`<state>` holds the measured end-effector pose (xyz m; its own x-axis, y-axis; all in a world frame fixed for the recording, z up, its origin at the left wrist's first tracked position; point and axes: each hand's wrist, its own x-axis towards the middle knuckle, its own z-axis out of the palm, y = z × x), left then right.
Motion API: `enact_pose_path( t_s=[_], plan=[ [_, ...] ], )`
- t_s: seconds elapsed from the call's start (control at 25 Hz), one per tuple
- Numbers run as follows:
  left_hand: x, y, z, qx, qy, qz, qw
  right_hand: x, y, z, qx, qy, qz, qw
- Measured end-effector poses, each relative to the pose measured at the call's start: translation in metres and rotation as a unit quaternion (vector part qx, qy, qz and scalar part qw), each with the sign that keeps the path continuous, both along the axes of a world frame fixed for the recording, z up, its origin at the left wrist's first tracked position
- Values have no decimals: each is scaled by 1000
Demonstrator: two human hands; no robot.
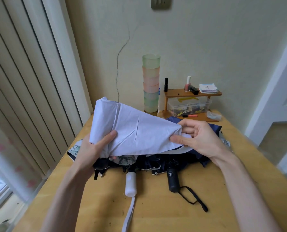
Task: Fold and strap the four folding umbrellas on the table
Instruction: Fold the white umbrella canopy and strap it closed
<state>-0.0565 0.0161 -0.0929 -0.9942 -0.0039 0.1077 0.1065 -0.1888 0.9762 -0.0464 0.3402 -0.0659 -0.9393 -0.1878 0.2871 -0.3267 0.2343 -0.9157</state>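
Lavender umbrella (136, 129) spans left-right between my hands: left hand (96, 146) grips its wide left end, right hand (199, 138) pinches fabric at the narrow right tip.

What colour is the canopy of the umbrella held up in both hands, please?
The canopy is plain pale lilac, shown in the head view.
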Motion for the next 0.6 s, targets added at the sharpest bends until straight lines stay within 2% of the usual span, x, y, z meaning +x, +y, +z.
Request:
enact_pose_path(
  t_s=[0.32,0.48,0.6],
  plan=[
    [-2,-4,-1,-23,1,15,1000,1,6,0,19,-52,5,998],
    [-3,1,-6,-64,10,5,998,-2,5,-2,76,-12,-46,996],
    [-2,1,-5,-72,20,5,997,-4,8,-4,50,4,-38,998]
  ],
)
